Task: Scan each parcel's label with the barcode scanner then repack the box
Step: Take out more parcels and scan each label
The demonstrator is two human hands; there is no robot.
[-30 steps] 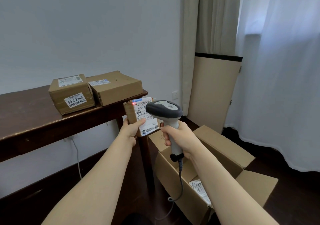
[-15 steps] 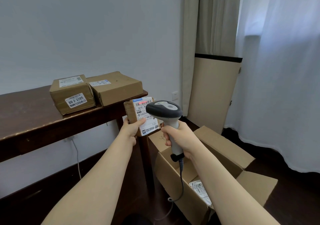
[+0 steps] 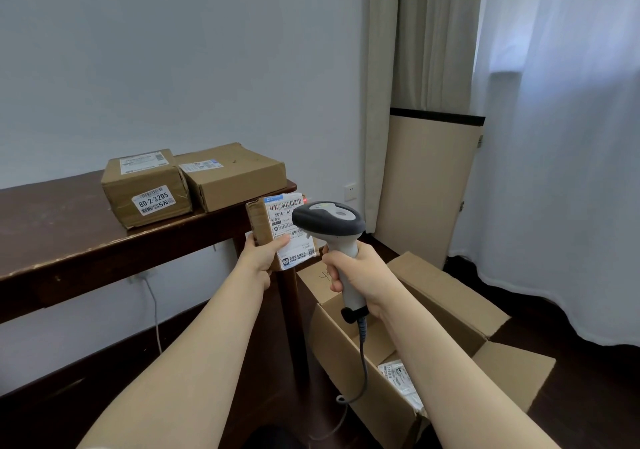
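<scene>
Above open box (image 3: pixel 408 355), parcel (image 3: pixel 273 227) in left hand (image 3: pixel 260 259), scanner (image 3: pixel 329 222) in right hand (image 3: pixel 360 272)

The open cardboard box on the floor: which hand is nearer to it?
Right. The right hand, gripping the barcode scanner, is directly above the open cardboard box. The left hand holds the small parcel further left, beside the table leg.

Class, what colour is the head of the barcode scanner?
Dark grey with a lighter grey top panel, on the barcode scanner; head view.
</scene>
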